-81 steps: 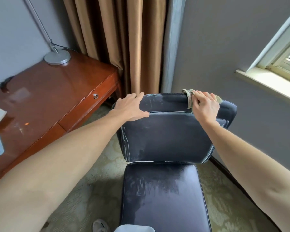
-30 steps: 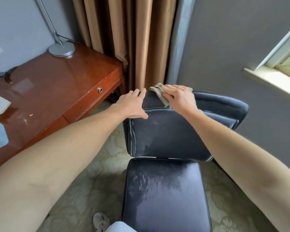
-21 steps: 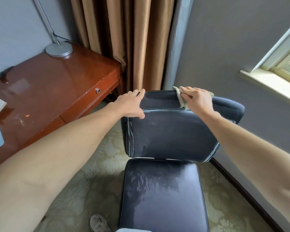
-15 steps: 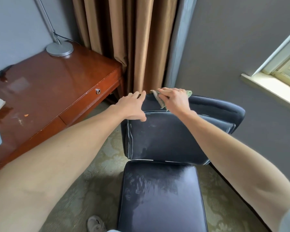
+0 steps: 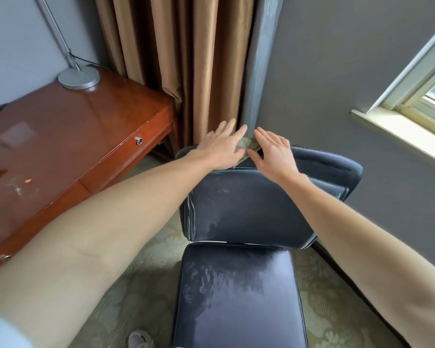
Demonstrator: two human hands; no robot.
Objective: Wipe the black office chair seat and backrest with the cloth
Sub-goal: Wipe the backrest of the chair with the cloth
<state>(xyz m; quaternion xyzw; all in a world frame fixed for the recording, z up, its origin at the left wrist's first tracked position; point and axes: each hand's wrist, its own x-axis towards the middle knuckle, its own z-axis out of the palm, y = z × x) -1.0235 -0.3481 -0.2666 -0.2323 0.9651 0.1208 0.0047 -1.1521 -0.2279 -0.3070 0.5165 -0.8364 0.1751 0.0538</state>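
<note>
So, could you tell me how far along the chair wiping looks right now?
Partly done, it seems. The seat and backrest show smeary wipe streaks. In hand: both the left hand and right hand are open over the cloth on the backrest's top edge. The streaks still need clearing.

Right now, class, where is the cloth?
In the head view, the cloth lies on the backrest's top edge, between the left hand and right hand.

Bare forearms; pale blue short sleeve (image 5: 0, 330); grey shoe (image 5: 140, 340).
</note>
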